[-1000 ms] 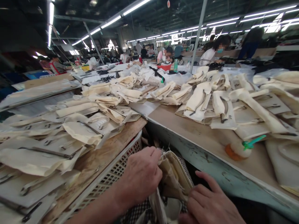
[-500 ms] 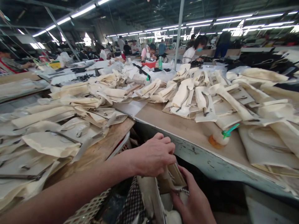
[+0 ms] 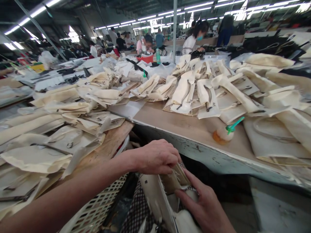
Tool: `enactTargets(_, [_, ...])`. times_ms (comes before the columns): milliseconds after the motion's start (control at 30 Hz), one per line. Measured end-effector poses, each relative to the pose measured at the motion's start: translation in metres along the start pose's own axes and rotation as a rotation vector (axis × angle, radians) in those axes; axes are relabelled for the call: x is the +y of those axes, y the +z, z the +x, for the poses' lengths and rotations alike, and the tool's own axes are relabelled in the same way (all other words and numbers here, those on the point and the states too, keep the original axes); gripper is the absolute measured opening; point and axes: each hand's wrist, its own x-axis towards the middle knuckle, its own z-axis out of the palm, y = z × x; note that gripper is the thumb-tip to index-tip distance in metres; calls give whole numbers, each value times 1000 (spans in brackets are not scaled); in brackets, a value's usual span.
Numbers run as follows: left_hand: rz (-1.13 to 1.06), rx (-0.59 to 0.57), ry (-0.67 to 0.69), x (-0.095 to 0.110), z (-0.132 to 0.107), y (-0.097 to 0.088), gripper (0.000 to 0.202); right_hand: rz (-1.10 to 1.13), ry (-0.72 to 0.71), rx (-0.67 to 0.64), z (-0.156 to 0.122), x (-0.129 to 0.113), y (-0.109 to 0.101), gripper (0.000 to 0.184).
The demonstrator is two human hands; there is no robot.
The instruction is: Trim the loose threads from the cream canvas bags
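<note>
The left hand closes over the top of a cream fabric bundle; the right hand, at five o'clock, pinches its lower edge.

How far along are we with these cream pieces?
Done: many cream panels lie spread over the workbench. In hand: the left hand grips a bundle of cream pieces standing in the checked bag, with the right hand pressed against it. Left: the bundle and other pale pieces remain in the bag.
</note>
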Motion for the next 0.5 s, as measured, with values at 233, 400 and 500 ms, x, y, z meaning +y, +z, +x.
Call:
enactTargets(233, [-40,62,-14,3,-7,2,10,191,-6,-208,6,-16,-18,51])
enactTargets(400, [-28,74,-57,4,-8,3,12,108,-24,-165,6,-22,-16,41])
enactTargets(500, [-39,67,-91,5,-8,2,13,15,-60,-132,5,-18,-12,41])
